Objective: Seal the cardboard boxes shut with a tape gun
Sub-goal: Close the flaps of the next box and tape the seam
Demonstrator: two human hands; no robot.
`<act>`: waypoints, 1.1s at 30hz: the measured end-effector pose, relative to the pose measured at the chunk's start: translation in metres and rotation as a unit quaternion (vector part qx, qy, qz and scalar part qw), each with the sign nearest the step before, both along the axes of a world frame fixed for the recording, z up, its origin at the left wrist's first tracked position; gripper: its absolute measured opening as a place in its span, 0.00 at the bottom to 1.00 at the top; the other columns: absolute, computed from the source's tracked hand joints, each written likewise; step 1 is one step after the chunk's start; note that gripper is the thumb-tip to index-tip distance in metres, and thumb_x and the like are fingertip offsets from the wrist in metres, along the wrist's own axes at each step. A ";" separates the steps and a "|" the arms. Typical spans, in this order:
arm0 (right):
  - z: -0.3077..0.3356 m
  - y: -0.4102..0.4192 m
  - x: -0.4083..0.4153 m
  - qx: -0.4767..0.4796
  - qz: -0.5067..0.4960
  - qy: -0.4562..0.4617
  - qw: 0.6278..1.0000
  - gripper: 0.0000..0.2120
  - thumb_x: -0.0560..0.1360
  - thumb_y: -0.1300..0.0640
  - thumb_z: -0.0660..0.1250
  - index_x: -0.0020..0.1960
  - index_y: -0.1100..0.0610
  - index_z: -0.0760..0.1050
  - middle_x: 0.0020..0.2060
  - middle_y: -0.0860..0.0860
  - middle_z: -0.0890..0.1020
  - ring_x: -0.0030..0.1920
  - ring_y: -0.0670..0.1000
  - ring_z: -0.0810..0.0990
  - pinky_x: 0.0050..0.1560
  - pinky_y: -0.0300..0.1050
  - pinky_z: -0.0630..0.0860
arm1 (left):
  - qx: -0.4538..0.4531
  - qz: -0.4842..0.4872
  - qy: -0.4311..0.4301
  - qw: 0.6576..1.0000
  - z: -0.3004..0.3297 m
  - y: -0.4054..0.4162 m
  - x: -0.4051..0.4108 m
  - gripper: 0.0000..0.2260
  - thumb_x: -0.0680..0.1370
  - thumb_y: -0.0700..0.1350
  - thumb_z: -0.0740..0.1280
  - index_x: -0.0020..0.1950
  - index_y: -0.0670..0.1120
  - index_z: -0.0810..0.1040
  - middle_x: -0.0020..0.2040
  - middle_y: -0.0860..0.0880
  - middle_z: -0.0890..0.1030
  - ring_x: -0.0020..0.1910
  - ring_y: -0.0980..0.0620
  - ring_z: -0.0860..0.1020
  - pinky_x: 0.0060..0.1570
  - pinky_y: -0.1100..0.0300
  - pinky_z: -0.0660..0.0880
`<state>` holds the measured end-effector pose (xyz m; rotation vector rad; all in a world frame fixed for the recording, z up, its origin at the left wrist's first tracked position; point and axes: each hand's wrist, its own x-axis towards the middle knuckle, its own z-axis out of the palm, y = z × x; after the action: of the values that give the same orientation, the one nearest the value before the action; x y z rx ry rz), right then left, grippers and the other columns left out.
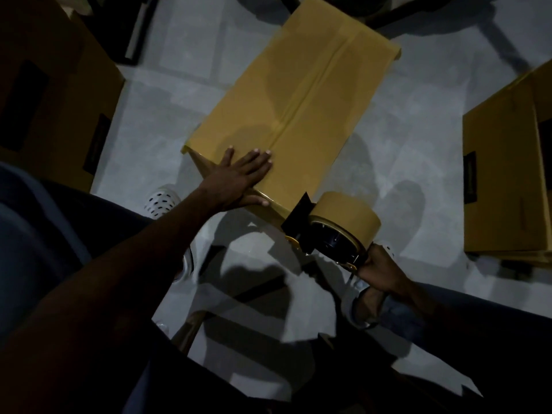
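Note:
A long brown cardboard box lies on the grey floor in the middle of the view, its flaps closed and a strip of brown tape running along the centre seam. My left hand lies flat with straight fingers on the box's near end, left of the seam. My right hand grips the handle of a black tape gun loaded with a brown tape roll. The gun's front sits against the box's near edge, at the end of the seam.
A stack of flattened cardboard boxes lies at the right edge. Another large cardboard box stands in shadow at the left. My white perforated shoe is just left of the box's near corner. Bare grey floor surrounds the box.

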<state>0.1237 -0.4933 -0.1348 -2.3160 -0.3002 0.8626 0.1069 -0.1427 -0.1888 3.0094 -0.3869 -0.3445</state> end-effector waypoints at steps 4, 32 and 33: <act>-0.005 -0.005 0.004 0.003 0.007 0.059 0.998 0.15 0.65 0.63 0.68 0.30 0.47 0.67 0.18 0.35 0.73 0.23 0.33 0.72 0.29 0.32 0.63 | 0.010 -0.103 -0.024 0.994 -0.010 -0.038 0.018 0.41 0.75 0.70 0.41 0.81 0.45 0.51 0.81 0.46 0.50 0.79 0.45 0.51 0.73 0.37 0.52; -0.054 -0.036 0.018 -0.067 0.033 0.008 0.997 0.20 0.73 0.67 0.71 0.35 0.44 0.68 0.27 0.39 0.76 0.32 0.38 0.74 0.42 0.42 0.69 | -0.020 -0.085 -0.017 0.996 -0.018 -0.038 0.020 0.40 0.76 0.73 0.45 0.81 0.51 0.45 0.81 0.50 0.45 0.80 0.47 0.47 0.74 0.39 0.48; -0.055 -0.030 0.018 -0.080 0.043 0.000 0.996 0.16 0.73 0.63 0.71 0.35 0.46 0.70 0.30 0.43 0.77 0.34 0.44 0.76 0.42 0.43 0.67 | -0.021 -0.081 -0.014 0.996 -0.018 -0.039 0.019 0.41 0.75 0.73 0.46 0.81 0.51 0.44 0.81 0.51 0.45 0.80 0.48 0.47 0.74 0.39 0.47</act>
<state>0.1421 -0.5230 -0.1902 -2.4670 -0.3448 0.9600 0.1262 -0.1813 -0.2069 2.9518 -0.6351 -0.3019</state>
